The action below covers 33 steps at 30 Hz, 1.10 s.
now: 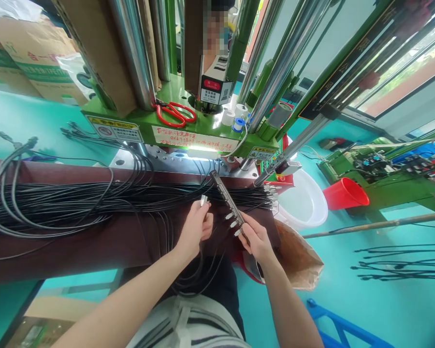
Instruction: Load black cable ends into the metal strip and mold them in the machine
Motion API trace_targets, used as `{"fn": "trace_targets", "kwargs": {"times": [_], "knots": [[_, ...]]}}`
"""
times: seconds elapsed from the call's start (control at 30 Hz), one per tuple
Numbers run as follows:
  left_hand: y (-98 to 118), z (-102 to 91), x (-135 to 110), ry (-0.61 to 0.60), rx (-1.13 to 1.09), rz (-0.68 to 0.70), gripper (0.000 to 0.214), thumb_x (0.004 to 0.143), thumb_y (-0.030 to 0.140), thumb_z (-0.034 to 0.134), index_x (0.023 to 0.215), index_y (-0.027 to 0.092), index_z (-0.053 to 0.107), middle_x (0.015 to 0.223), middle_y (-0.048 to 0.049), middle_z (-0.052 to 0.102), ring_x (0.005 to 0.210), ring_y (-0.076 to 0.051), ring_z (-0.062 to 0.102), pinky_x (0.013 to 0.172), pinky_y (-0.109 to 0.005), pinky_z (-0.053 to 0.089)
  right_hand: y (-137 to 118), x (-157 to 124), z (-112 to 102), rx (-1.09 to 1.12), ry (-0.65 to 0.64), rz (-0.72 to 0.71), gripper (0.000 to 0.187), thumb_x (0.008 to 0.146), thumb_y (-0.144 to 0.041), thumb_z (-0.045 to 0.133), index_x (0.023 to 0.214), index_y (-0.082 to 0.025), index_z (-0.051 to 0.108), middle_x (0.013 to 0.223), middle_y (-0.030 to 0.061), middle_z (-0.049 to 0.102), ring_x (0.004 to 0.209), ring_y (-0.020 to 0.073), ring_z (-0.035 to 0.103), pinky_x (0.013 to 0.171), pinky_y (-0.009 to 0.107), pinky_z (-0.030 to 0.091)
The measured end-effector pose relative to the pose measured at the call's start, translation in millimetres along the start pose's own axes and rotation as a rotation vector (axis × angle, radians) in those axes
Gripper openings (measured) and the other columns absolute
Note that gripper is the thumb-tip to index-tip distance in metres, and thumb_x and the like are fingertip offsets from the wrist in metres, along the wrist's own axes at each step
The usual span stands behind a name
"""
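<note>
My left hand (197,226) is closed in a pinch on a cable connector (203,199) with a silvery metal end, to the left of a narrow metal mould bar (225,195). The lower end of that bar is in my right hand (254,237), its fingers wrapped round it. Several small silvery connectors (233,224) stick out from the bar's left side near my right fingers. The bar is tilted, its upper end pointing toward the machine. Black cables (166,232) hang below my left hand toward my lap. Behind both hands lies a thick bundle of black cables (94,195).
A green press machine (130,118) stands ahead, with red-handled scissors (174,116) and white spools (228,117) on its ledge. Silvery cable ends (270,195) lie at the bundle's right end. A white basin (304,203), a red bucket (346,192) and a brown paper sack (299,258) are at right.
</note>
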<state>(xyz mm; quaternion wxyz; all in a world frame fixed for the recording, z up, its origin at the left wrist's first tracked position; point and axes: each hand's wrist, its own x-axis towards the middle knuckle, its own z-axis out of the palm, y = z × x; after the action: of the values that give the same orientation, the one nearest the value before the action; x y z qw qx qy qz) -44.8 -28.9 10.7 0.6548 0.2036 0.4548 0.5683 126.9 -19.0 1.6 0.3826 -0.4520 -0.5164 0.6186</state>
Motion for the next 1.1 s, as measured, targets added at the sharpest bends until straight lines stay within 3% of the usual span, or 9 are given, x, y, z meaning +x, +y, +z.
{"fn": "trace_targets", "kwargs": {"times": [0.17, 0.53, 0.73, 0.83, 0.93, 1.03, 1.1], "knots": [[-8.1, 4.3, 6.4, -0.024, 0.179, -0.040, 0.025, 0.076, 0.043, 0.051, 0.074, 0.020, 0.040, 0.045, 0.0114, 0.027, 0.035, -0.002, 0.018, 0.033, -0.013, 0.010, -0.2, -0.9, -0.5, 0.002, -0.008, 0.020, 0.044, 0.081, -0.037, 0.054, 0.119, -0.015, 0.054, 0.048, -0.0072, 0.036, 0.038, 0.0029, 0.028, 0.031, 0.015, 0.018], [-10.0, 0.2, 11.1, -0.037, 0.164, -0.072, 0.028, 0.074, 0.043, 0.053, 0.070, 0.017, 0.045, 0.041, 0.0123, 0.024, 0.033, -0.001, 0.017, 0.032, -0.013, 0.012, 3.3, 0.3, -4.8, -0.106, -0.086, 0.004, 0.047, 0.083, -0.040, 0.050, 0.123, -0.016, 0.051, 0.056, -0.0041, 0.041, 0.041, 0.0038, 0.030, 0.035, 0.017, 0.023], [-8.6, 2.1, 8.5, 0.032, 0.201, -0.031, 0.024, 0.074, 0.039, 0.051, 0.069, 0.017, 0.044, 0.041, 0.0120, 0.026, 0.033, -0.001, 0.019, 0.032, -0.014, 0.014, 11.0, -0.1, -5.2, -0.285, -0.115, -0.068, 0.048, 0.085, -0.038, 0.047, 0.128, -0.017, 0.046, 0.051, -0.0048, 0.040, 0.045, 0.0068, 0.034, 0.041, 0.020, 0.028], [-7.8, 1.9, 9.4, -0.008, 0.233, 0.029, 0.025, 0.075, 0.039, 0.051, 0.068, 0.016, 0.045, 0.042, 0.0099, 0.031, 0.035, -0.002, 0.025, 0.034, -0.015, 0.020, 9.6, 0.3, -4.5, -0.218, -0.096, -0.019, 0.046, 0.084, -0.038, 0.048, 0.126, -0.018, 0.049, 0.052, -0.0049, 0.040, 0.046, 0.0063, 0.034, 0.042, 0.019, 0.030], [-4.0, -1.4, 9.6, 0.015, 0.245, 0.176, 0.026, 0.076, 0.042, 0.052, 0.072, 0.016, 0.049, 0.051, 0.0058, 0.043, 0.042, -0.004, 0.038, 0.039, -0.016, 0.031, 6.1, 1.0, -3.6, -0.082, -0.055, 0.024, 0.046, 0.081, -0.042, 0.052, 0.120, -0.018, 0.054, 0.054, -0.0049, 0.039, 0.041, 0.0042, 0.030, 0.037, 0.018, 0.026], [0.7, -6.7, 8.6, 0.122, 0.131, 0.215, 0.026, 0.080, 0.047, 0.045, 0.084, 0.021, 0.046, 0.047, 0.0100, 0.032, 0.036, -0.004, 0.027, 0.033, -0.015, 0.022, 1.2, 0.6, -2.4, -0.042, -0.037, 0.025, 0.046, 0.080, -0.041, 0.054, 0.119, -0.016, 0.055, 0.053, -0.0053, 0.039, 0.039, 0.0032, 0.027, 0.032, 0.016, 0.020], [1.5, -10.1, 8.5, 0.155, 0.080, 0.194, 0.026, 0.082, 0.049, 0.041, 0.081, 0.023, 0.041, 0.044, 0.0119, 0.025, 0.033, -0.005, 0.017, 0.031, -0.015, 0.014, -1.7, -0.1, -1.8, -0.053, -0.038, 0.032, 0.045, 0.081, -0.039, 0.053, 0.119, -0.016, 0.054, 0.052, -0.0055, 0.039, 0.038, 0.0034, 0.028, 0.031, 0.016, 0.019]]}}
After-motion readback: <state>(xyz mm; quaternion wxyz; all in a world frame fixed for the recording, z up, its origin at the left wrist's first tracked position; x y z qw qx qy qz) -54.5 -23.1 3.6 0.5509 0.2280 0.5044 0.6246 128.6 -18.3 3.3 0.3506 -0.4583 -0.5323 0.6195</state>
